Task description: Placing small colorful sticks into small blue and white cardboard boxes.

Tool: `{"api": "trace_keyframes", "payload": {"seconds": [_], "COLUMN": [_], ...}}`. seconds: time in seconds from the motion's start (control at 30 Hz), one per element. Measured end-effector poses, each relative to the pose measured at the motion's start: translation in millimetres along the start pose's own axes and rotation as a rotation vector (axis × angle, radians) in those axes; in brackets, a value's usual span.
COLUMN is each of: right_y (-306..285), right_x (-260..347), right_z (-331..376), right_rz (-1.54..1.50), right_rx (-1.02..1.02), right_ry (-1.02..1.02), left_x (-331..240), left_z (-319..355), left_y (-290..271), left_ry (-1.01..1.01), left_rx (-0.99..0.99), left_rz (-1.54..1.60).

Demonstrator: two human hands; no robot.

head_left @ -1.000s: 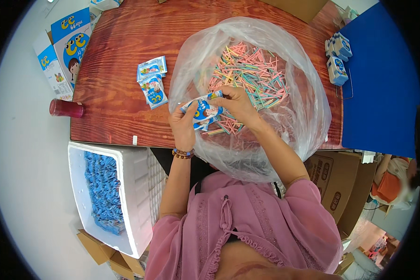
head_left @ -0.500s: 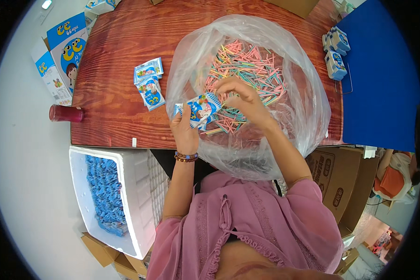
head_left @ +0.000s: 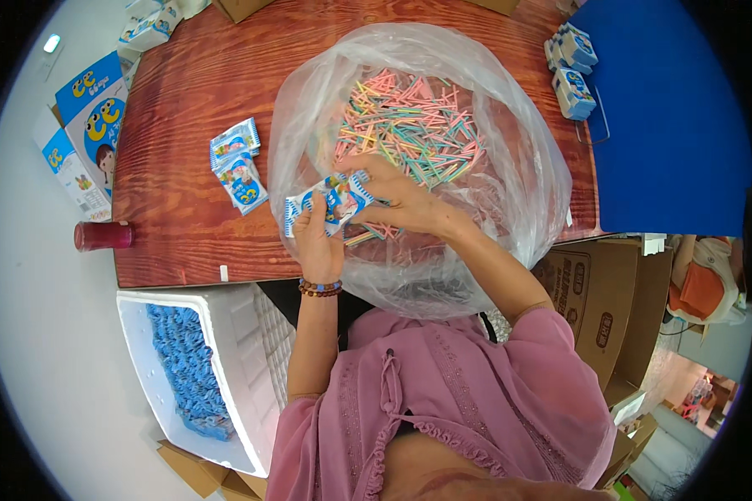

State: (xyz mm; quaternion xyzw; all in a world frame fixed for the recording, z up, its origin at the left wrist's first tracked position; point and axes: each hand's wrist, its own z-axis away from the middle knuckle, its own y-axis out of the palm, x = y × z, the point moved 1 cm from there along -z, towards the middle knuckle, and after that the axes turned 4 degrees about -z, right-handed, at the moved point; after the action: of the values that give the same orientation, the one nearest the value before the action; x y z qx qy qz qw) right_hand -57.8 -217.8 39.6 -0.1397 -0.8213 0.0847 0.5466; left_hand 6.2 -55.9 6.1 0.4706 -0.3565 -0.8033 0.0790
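Observation:
A small blue-and-white packet (head_left: 336,205) is held over the near left rim of a large clear plastic bag (head_left: 522,154). My left hand (head_left: 319,250), with a beaded bracelet at the wrist, pinches its left part, thumb on top. My right hand (head_left: 409,204) closes around the right end, fingers along the far and near sides. Whether there is anything else in the right fingers is hidden. Inside the opened bag lies a heap of thin pastel sticks (head_left: 418,125) in pink, yellow and blue-green. Several similar packets (head_left: 241,171) lie on the table to the left of the bag.
The reddish wooden table (head_left: 192,242) has a red jar (head_left: 104,235) at its left edge. Below it stands a white foam box (head_left: 246,376) of blue packets (head_left: 188,367). Stacked packs (head_left: 573,92) stand far right beside a blue panel (head_left: 668,125); a cardboard box (head_left: 597,309) sits lower right.
My right hand has come down and left from above the sticks onto the packet's right end. The left hand still holds the packet. The whole view has shifted slightly.

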Motion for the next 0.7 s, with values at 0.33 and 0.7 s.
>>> {"api": "trace_keyframes", "payload": {"seconds": [0.33,0.7], "right_y": [-26,-137], "right_x": [13,-73], "right_z": [5,-8], "right_rz": [-0.049,0.861], "right_rx": [0.126,-0.054], "right_ry": [0.020,0.264], "left_x": [7,5], "left_z": [5,11], "left_y": [2,-9], "left_ry": [0.069,-0.031], "left_rx": [-0.102,-0.178], "left_rz": [-0.066,-0.070]}}
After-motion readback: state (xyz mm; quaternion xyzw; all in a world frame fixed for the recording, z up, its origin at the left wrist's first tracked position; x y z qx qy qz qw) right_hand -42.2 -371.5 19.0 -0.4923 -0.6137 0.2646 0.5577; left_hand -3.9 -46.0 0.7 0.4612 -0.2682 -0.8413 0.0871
